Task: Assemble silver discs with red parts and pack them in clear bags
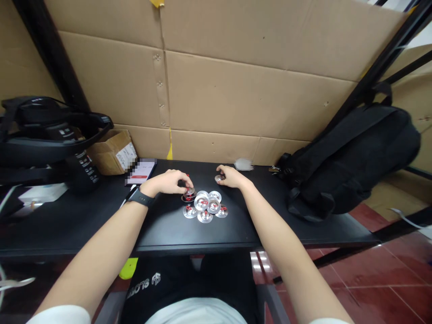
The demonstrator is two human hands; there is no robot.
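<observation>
Several silvery finger cymbals (201, 202), small domed metal discs with red loops at their centres, lie overlapping in a pile on the black tabletop (162, 229). My left hand (172, 182) wears a dark watch and reaches in from the left, its fingers closed on a finger cymbal (190, 191) above others at the pile's upper left edge. Slightly behind the pile on the right, my right hand (230, 176) pinches another finger cymbal (219, 178) close to the tabletop. Its fingers partly cover that disc.
On the left are a phone (143, 171), an open cardboard box (113, 150) and black strapped gear (50, 135). A black backpack (354, 153) leans on the right. A small clear plastic piece (243, 164) lies at the back, against the cardboard wall (236, 90).
</observation>
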